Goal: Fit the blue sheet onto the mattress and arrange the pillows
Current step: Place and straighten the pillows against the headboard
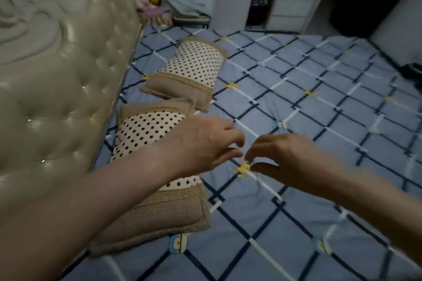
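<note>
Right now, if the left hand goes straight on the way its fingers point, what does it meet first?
Probably the right hand: the left hand points at its fingertips, nearly touching, above the blue sheet. Depth between them is unclear.

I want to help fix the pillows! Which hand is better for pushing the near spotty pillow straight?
Probably the left hand. Its arm already crosses over the near pillow by the headboard. The right hand hovers farther off over the blue sheet.

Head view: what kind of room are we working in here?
Most likely a home bedroom: a bed with a tufted headboard, the blue sheet spread over it with two polka-dot pillows, and a shelving unit at the back.
</note>
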